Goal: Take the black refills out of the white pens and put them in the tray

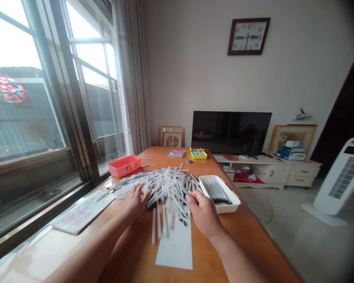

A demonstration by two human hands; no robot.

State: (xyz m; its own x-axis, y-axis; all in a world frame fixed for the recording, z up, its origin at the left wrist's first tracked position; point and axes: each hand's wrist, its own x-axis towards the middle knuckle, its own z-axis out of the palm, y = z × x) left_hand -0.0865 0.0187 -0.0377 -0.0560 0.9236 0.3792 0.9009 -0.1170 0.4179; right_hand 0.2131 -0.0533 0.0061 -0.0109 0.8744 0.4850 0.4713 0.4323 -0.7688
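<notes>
Left hand (137, 202) loose at tubes (167, 184), palm down; right hand (203, 213) pinched, hold unclear. White tray (227, 208): black-tipped rods (216, 190), side by side.

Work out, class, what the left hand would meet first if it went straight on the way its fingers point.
The left hand would most likely meet the heap of clear tubes first; its fingertips appear right at the heap, though depth makes actual contact hard to confirm.

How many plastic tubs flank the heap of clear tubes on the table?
2: a red tub beyond the left side of the heap, and a white tub on its right.
</notes>
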